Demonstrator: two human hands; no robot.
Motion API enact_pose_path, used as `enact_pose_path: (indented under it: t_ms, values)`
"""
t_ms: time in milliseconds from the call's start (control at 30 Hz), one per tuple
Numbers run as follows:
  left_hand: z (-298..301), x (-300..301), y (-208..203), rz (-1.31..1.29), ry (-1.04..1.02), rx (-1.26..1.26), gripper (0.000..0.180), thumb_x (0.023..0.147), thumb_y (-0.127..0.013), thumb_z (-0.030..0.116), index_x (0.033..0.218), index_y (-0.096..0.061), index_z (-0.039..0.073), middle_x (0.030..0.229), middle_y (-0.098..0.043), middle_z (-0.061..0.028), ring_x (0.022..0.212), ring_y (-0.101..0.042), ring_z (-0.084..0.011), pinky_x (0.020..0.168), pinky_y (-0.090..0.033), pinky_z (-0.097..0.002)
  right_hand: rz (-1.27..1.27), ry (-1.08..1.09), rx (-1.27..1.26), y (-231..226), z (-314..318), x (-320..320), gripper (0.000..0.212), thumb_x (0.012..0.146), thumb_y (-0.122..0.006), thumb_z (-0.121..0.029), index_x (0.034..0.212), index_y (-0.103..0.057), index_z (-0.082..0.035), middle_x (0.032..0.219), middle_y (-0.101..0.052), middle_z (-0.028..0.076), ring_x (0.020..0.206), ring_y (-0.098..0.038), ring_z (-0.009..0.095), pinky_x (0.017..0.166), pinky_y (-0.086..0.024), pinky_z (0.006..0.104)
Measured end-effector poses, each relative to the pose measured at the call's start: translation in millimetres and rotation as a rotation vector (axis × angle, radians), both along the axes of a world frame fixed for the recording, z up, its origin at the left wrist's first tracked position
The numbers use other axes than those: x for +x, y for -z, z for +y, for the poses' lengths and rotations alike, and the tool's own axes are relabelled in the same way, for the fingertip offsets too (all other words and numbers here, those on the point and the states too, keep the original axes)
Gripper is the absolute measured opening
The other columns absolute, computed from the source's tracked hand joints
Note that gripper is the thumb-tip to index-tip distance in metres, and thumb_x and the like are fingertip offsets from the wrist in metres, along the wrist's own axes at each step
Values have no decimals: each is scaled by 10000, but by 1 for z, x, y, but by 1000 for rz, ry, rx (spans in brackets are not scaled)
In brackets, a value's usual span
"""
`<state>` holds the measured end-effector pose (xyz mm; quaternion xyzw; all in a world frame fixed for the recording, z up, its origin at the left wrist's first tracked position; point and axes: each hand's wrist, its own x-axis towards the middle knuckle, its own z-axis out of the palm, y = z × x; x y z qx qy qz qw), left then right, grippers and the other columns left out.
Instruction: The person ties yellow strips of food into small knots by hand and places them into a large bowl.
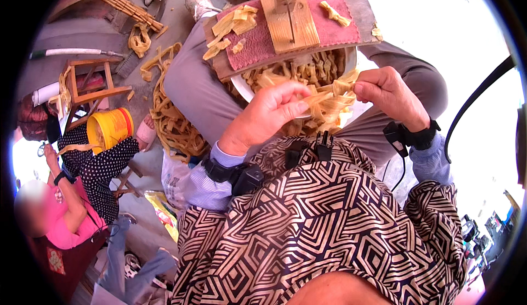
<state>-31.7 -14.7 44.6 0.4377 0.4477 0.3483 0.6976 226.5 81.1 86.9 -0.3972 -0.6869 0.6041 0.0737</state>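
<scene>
Between my two hands stretches a pale yellow, translucent strip (pixel 332 97), folded and twisted in the middle. My left hand (pixel 267 114) pinches one end of it between thumb and fingers. On the other side, my right hand (pixel 388 92) is closed on its right end, the fingertips pressed together. Right below the hands, a white basin (pixel 241 88) between my knees holds many short knotted pieces (pixel 318 66) of the same material. Part of the basin is hidden by my hands and by the board above it.
Across my knees lies a wooden board (pixel 359 8) with red cloth (pixel 332 0), a slotted wood block (pixel 290 22) and loose strip pieces (pixel 236 20). Long strips (pixel 170 113) heap on the floor at left. A person (pixel 74 211) sits there beside a yellow bucket (pixel 110 129) and wooden stool (pixel 99 93).
</scene>
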Motion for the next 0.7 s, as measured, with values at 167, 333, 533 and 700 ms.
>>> enact_pose_path:
  t_ms: [167,333,533,700]
  values:
    - [11,-17,-100,444,247,498,186,892,-618,108,1031,-635,-14,770,-621,-59,665,-580,-99,588,-475,-299,259,-21,-75,-35,-6,14,295,887,-611,-182,702,-573,44,601,-511,34,557,-461,115,515,-343,294]
    - [29,-36,-119,511,163,435,162,896,-606,122,1009,-647,13,715,-572,-34,595,-506,-103,541,-406,-267,78,69,377,-58,2,8,281,906,-608,-173,733,-582,47,599,-482,53,562,-430,140,528,-353,299]
    - [78,-51,2,422,-45,247,166,938,-597,143,959,-652,-12,763,-528,74,695,-441,-17,597,-375,-200,54,300,363,53,41,-21,281,923,-600,-167,781,-518,61,606,-415,38,602,-382,86,536,-369,288]
    - [86,-59,14,435,-78,185,166,934,-612,151,960,-662,-5,747,-523,89,664,-426,-7,578,-366,-190,-41,298,341,60,48,-33,281,920,-599,-182,787,-524,54,608,-402,78,588,-390,102,541,-388,308]
